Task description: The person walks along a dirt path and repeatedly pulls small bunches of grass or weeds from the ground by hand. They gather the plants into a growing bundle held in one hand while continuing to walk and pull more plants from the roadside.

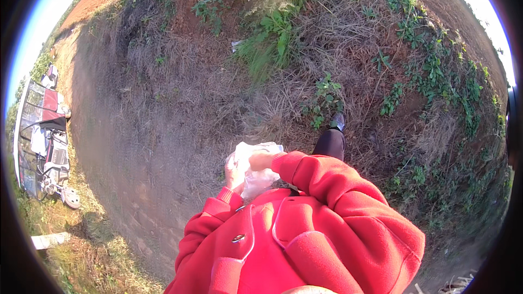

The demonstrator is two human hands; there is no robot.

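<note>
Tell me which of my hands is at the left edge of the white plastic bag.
Your left hand: it holds the left edge of the bag, while your right hand meets the bag's middle from the right.

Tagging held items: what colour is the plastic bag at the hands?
The plastic bag is whitish; the head view shows it best.
</note>
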